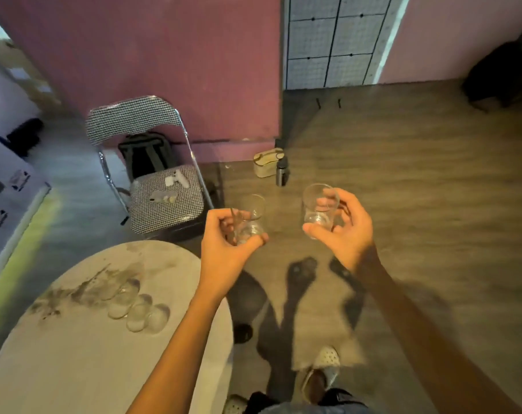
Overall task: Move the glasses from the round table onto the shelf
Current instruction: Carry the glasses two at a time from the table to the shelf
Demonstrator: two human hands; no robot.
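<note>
Gripping a clear, smooth-walled drinking glass (320, 208) w/ the right hand (345, 234), the person is holding it above the wood-grain plank floor (403, 189); thumb is pressing near the thick base, fingers are showing through the far wall. The left hand (228, 246) is wrapping round a second clear tumbler (250, 219), tilted a bit, rim pointing away from the body. Both hands are closed on their glasses and sitting apart from each other, off to the right of the table.

More transparent round glasses (136, 306) are standing in a tight cluster on the pale round table (74, 369), approx. four or more, though blur is making the count unsure. The tabletop is looking matte and stone-like, w/ a dark smudgy stain (74, 294) just beside the cluster.

Beyond the table, a folding chair with chrome tube frame and black-and-white houndstooth padding (164, 201) is standing against the dull red wall (164, 55), small pale items lying on its seat and a dark backpack (144, 153) leaning behind it. A cream pouch (265, 165) and a slim metal bottle (281, 173) are resting on the floor at the wall corner.
</note>
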